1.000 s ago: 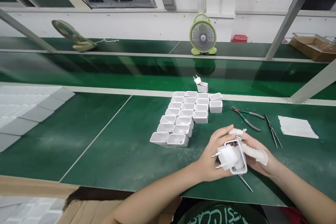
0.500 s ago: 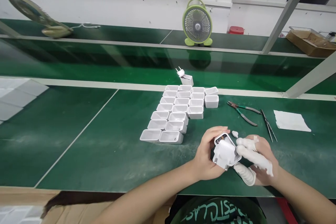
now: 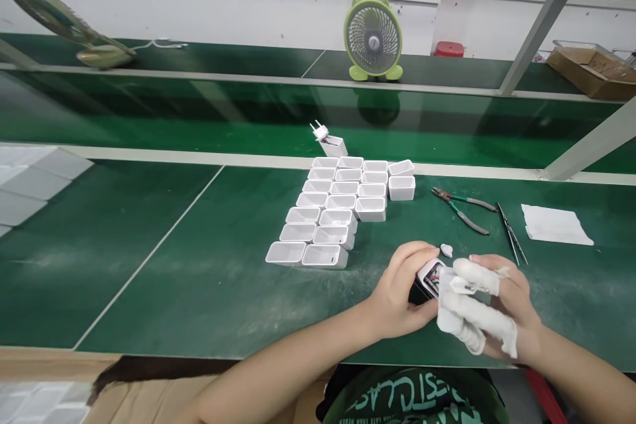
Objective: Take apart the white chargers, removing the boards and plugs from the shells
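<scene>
My left hand (image 3: 403, 291) is closed around a small charger housing (image 3: 431, 273), white at the rim with a dark side. Its end is open, and red wire and dark parts show inside. My right hand (image 3: 507, 308), with white wrapping on its thumb and fingers, grips a white plug cap (image 3: 448, 305) against the housing's opening. A metal pin shows between the wrapped fingers, which hide much of the cap. A small white scrap (image 3: 446, 250) lies just beyond the hands.
Rows of white open cases (image 3: 324, 256) stand left of my hands. Behind them is a case with a two-pin plug (image 3: 332, 144). Cutters (image 3: 460, 209), tweezers (image 3: 511, 235) and white paper (image 3: 556, 224) lie right. A green fan (image 3: 373, 36) is on the shelf.
The plug cap has turned and shifted right, off the housing's opening, so the inside shows. My right fingers have closed over the cap. The case with the plug behind appears further left.
</scene>
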A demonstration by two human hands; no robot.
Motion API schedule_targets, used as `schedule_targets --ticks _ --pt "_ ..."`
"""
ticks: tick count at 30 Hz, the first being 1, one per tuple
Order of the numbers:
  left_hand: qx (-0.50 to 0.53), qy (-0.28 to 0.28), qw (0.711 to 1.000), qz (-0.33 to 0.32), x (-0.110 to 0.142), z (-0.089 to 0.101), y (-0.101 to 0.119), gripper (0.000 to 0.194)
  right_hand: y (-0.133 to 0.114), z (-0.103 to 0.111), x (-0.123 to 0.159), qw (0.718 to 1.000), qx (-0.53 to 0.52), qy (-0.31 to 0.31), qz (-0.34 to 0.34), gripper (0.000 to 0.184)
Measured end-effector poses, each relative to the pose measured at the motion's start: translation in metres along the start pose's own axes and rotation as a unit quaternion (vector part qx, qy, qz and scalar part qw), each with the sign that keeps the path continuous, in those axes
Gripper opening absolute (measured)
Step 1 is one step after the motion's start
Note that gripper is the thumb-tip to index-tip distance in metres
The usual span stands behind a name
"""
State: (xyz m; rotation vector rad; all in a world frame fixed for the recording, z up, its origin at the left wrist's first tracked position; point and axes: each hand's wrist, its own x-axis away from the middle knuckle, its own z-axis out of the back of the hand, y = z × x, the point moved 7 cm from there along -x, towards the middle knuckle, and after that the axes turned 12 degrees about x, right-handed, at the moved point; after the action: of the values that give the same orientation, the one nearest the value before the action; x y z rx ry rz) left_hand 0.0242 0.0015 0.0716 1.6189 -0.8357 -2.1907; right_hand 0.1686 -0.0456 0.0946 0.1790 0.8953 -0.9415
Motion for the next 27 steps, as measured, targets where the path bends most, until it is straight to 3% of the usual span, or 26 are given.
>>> schedule_targets --ticks 2,6,10,15,19,22,25,27 --pt "0.007 -0.001 1.0 -0.001 0.0 -0.001 0.001 0.058 -0.01 0.007 -0.011 0.998 -0.003 0.039 0.04 0.027" --pt "0.017 -0.008 1.0 0.011 0.0 -0.002 0.001 0.057 -0.015 0.006 -0.026 0.998 -0.037 0.012 0.045 0.03" --pt "-0.003 -0.001 0.999 0.032 -0.002 0.0 0.001 0.055 -0.011 0.004 -0.023 0.999 -0.031 0.009 0.04 0.029" --pt "-0.078 0.049 0.995 0.03 -0.006 0.01 0.003 0.059 0.01 -0.009 -0.012 0.984 -0.162 0.006 -0.078 0.055" --pt "-0.115 0.064 0.991 -0.001 -0.007 0.013 0.008 0.053 0.024 -0.023 -0.012 0.953 -0.236 -0.037 -0.187 0.037" --pt "-0.09 0.084 0.992 -0.006 -0.005 0.014 0.008 0.06 0.03 -0.035 -0.017 0.896 -0.34 -0.075 -0.276 0.025" --pt "0.004 0.13 0.991 0.011 -0.005 0.021 0.002 0.073 0.034 -0.049 -0.014 0.807 -0.442 -0.106 -0.378 0.028" --pt "0.052 0.127 0.99 0.002 -0.008 0.022 0.0 0.077 0.032 -0.058 -0.007 0.747 -0.486 -0.131 -0.434 0.031"
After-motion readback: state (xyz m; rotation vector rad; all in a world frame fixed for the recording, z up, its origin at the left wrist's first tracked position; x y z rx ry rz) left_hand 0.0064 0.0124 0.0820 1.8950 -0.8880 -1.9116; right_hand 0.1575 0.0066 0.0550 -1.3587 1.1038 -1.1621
